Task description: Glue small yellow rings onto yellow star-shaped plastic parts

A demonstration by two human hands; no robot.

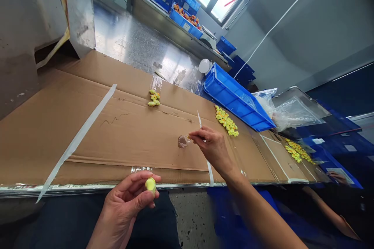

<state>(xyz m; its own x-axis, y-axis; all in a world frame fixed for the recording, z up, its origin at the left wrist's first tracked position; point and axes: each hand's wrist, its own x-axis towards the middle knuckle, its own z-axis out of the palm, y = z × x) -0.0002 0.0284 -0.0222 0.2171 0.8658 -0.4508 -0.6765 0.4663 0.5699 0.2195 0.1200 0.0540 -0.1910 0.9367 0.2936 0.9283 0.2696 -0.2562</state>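
Note:
My left hand (128, 198) is near the table's front edge, fingers closed on a small yellow toy piece (150, 184). My right hand (212, 146) reaches over the cardboard-covered table (87, 132), its fingertips pinched on a tiny pale part I cannot make out. That pinch sits right beside a small clear dish (182, 141) with a brownish wet spot. A row of small yellow pieces (226, 121) lies just beyond my right hand. A smaller cluster of yellow pieces (154, 98) lies farther back.
A blue plastic bin (233, 97) lined with clear film stands at the right, clear bags (288, 111) beside it. More yellow pieces (296, 151) lie at far right. Another person's forearm (330, 212) shows at lower right. Blue crates (184, 15) fill a back shelf.

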